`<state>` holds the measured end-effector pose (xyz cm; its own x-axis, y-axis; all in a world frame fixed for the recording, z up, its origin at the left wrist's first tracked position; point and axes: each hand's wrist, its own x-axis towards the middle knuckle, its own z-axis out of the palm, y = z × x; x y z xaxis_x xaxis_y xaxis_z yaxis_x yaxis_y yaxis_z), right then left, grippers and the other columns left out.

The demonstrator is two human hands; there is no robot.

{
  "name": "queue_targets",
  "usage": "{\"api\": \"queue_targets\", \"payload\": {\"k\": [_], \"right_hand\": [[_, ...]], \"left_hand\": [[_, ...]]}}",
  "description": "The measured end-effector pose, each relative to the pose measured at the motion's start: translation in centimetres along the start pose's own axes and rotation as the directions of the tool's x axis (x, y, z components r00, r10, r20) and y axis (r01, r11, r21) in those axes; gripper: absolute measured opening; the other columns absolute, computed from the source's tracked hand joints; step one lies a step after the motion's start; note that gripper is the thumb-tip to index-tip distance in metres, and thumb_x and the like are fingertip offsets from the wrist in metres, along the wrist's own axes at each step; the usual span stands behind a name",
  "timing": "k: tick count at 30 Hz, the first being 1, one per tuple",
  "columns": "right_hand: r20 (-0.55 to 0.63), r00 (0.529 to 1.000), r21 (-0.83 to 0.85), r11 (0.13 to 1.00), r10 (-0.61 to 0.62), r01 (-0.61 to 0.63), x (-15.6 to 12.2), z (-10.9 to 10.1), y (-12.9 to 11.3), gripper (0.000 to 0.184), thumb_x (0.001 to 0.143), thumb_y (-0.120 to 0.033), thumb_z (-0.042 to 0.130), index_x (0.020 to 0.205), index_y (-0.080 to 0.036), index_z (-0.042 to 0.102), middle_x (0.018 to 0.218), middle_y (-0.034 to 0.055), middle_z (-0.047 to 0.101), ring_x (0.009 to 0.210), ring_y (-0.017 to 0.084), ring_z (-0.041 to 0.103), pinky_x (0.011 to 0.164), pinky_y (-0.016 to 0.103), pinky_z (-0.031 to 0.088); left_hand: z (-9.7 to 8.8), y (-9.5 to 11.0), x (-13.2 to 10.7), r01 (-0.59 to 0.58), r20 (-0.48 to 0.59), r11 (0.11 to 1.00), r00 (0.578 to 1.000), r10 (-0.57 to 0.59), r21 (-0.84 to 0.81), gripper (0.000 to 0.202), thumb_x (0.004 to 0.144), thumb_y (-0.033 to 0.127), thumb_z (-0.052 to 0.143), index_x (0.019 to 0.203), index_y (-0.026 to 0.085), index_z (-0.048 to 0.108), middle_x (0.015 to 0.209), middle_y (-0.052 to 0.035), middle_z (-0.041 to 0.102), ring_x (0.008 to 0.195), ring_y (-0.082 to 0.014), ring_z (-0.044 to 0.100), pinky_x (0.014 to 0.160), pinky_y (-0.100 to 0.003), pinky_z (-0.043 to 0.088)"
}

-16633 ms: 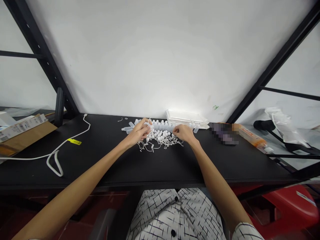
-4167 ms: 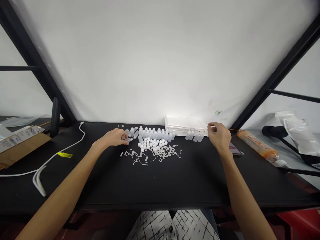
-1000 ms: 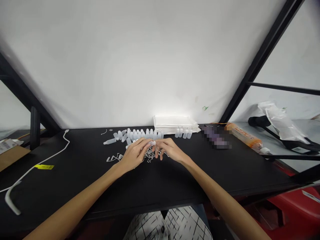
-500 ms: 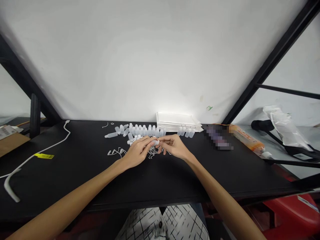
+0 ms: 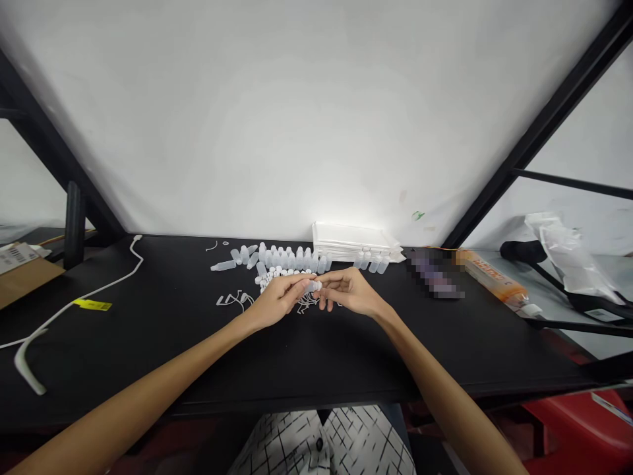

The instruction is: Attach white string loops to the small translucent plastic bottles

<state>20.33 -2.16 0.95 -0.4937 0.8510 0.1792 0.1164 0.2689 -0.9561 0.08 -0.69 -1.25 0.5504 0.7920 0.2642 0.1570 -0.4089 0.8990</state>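
My left hand [image 5: 277,298] is closed around a small translucent plastic bottle [image 5: 310,287], whose neck end points right. At that end, the fingertips of my right hand [image 5: 352,291] pinch the white cap [image 5: 317,285]; its other fingers are partly curled. Behind my hands, several capped bottles [image 5: 291,256] stand in rows. A pile of loose white caps [image 5: 271,276] lies just beyond my left hand, partly hidden by it. Thin bent white tubes [image 5: 306,302] are scattered under and between the hands, and more bent tubes [image 5: 236,300] lie to the left.
A stack of white sheets or bags [image 5: 353,241] rests against the wall, with several bottles [image 5: 373,262] before it. A white cable [image 5: 93,285] with a yellow tag [image 5: 93,305] runs along the left. An orange-labelled bottle [image 5: 497,280] lies near the right frame.
More of the small bottle now shows between my hands. My right hand has shifted slightly right, its fingertips at the cap end. The whole view has shifted a little.
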Motion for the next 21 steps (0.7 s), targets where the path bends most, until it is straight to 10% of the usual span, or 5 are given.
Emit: {"api": "queue_targets", "payload": {"k": [7,21], "right_hand": [[0.074,0.996,-0.026,0.999,0.046,-0.044,-0.2,-0.3,-0.6,0.027,0.081,-0.034,0.066,0.091,-0.01,0.073,0.067,0.0054,0.067,0.053,0.013,0.061,0.05,0.025,0.051],[0.013,1.0,-0.023,1.0,0.008,-0.008,0.0,-0.1,0.2,0.035,0.081,-0.041,0.067,0.098,-0.011,0.073,0.071,0.0055,0.067,0.055,0.012,0.061,0.05,0.025,0.052]], "left_hand": [[0.2,0.4,0.0,0.073,0.062,0.991,0.996,-0.066,-0.115,0.05,0.094,0.049,0.041,0.117,0.009,0.061,0.055,0.0069,0.031,0.042,-0.0074,0.03,0.038,-0.021,0.03],[-0.2,1.0,-0.1,-0.06,0.023,0.963,0.998,0.056,0.261,0.046,0.097,0.039,0.039,0.125,0.008,0.06,0.063,-0.0002,0.059,0.048,-0.0094,0.038,0.049,-0.022,0.033]]}}
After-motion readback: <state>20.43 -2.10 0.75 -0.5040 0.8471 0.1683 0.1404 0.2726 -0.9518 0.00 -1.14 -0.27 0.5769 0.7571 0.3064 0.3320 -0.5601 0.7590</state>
